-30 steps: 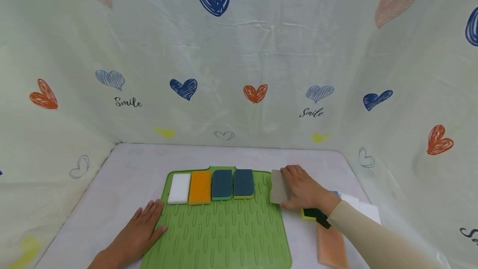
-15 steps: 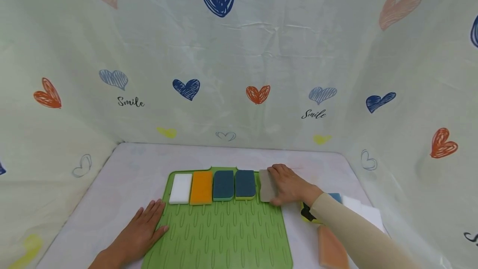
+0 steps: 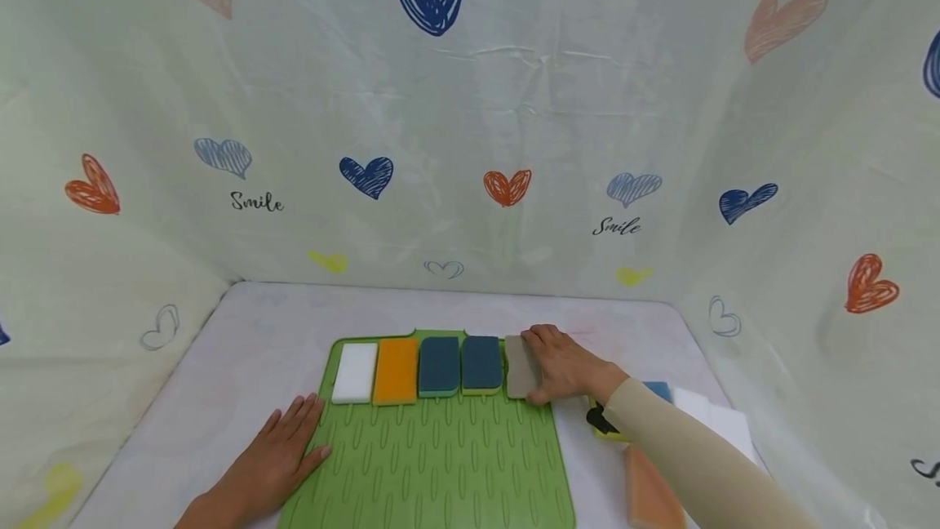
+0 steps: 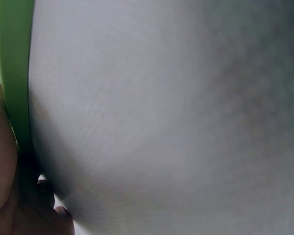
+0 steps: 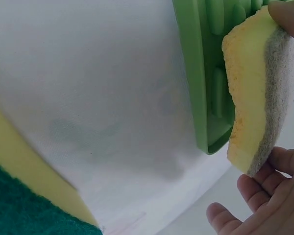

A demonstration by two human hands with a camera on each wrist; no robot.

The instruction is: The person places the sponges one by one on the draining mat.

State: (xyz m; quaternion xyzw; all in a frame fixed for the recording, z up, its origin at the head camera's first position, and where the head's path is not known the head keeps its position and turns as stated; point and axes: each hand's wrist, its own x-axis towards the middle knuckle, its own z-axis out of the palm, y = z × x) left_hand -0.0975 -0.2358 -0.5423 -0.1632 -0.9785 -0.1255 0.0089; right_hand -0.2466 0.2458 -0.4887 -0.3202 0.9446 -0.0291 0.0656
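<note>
In the head view my right hand [image 3: 565, 364] grips a grey-topped sponge [image 3: 520, 370] at the far right of the green mat [image 3: 441, 464]. The right wrist view shows that sponge's yellow foam side [image 5: 252, 98], with thumb and fingers at its two ends. Left of it, a white sponge [image 3: 355, 372], an orange sponge [image 3: 396, 371] and two dark blue scouring sponges, one left [image 3: 439, 366] and one right [image 3: 481, 364], lie in a row along the mat's far edge. My left hand [image 3: 272, 451] rests with straight fingers on the mat's left edge.
Right of the mat lie a peach sponge [image 3: 649, 490], white sponges [image 3: 716, 415], a blue piece [image 3: 658, 389] and a yellow-and-black sponge [image 3: 602, 419], partly hidden by my right sleeve. Behind the table hangs a heart-printed curtain [image 3: 470, 104].
My right hand has moved left with the grey-topped sponge, from the mat's right edge to beside the right blue sponge. The left hand has stayed put.
</note>
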